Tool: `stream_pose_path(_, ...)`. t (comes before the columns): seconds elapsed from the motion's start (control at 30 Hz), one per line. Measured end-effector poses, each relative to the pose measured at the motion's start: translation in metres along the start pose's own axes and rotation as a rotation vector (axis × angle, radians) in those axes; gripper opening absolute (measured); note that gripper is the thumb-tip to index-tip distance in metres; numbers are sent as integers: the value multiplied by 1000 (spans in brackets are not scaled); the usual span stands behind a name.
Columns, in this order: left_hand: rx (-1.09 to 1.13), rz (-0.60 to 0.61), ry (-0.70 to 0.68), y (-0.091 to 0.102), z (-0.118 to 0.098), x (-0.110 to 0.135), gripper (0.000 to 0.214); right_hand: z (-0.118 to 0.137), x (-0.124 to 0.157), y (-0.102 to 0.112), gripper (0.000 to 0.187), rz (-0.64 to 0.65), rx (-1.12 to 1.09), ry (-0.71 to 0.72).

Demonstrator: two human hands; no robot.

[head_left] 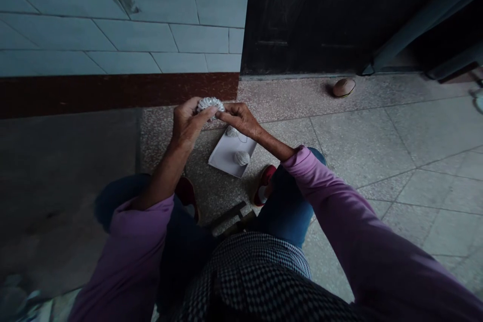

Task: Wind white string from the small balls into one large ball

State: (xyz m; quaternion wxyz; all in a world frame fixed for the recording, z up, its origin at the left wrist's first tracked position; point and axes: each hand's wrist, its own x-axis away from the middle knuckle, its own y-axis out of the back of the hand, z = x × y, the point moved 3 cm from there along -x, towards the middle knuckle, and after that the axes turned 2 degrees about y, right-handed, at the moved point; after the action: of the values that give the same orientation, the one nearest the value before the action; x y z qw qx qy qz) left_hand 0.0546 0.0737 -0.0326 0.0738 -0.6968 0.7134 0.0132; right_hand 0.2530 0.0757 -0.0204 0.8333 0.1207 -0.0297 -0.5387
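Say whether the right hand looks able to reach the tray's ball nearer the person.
Likely yes: that white ball lies uncovered in the open tray, nothing visible over it. The right hand is at the shiny white piece, though, so it would probably have to come away first.

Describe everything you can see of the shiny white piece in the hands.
The piece is silvery white, roundish, with a ridged, scalloped edge; it looks like shiny cord, though the material is uncertain. It is held up, seen just beyond the tray. The left grip holds it from the left, thumb across its near side; the right grip closes at its right edge. Any tool or strand there is too small to make out.
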Motion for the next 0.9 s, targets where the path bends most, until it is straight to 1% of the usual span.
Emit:
stream_pose_path(0.13, 96, 117, 103, 1, -3, -1, 47, 5, 0, 4, 64, -26, 5, -6)
stream_pose_path(0.23, 74, 149, 146, 4, -7, 2, 49, 7, 0, 5, 62, -22, 13, -5)
stream_pose_path(0.3, 27, 114, 136, 6, -7, 3, 44, 5, 0, 4, 63, -18, 39, -13)
stream_pose_path(0.37, -13, 45, 106, 7, -6, 1, 39, 2, 0, 0, 64, -21, 80, -25)
stream_pose_path(0.43, -37, -30, 73, 10, -4, -3, 35, -3, 3, -8, 60, -5, 129, -17)
stream_pose_path(0.53, -84, -91, 40, 17, -1, -9, 31, -7, 12, -23, 52, 99, 226, 60)
stream_pose_path(0.6, -190, -101, 22, 21, 0, -11, 28, -5, 18, -28, 50, 184, 282, 122)
stream_pose_path(0.63, -270, -95, 10, 22, 0, -11, 26, -3, 19, -26, 52, 208, 300, 151)
stream_pose_path(0.7, -436, -48, -14, 18, -2, -8, 25, 4, 16, -15, 58, 193, 317, 211)
stream_pose_path(0.77, -537, 56, -25, 10, -4, -2, 23, 11, 9, 4, 66, 113, 323, 254)
stream_pose_path(0.83, -537, 184, -24, 0, -7, 5, 19, 16, 0, 22, 70, 37, 323, 239)
stream_pose_path(0.9, -456, 292, -10, -7, -11, 11, 20, 15, -6, 32, 70, 2, 308, 177)
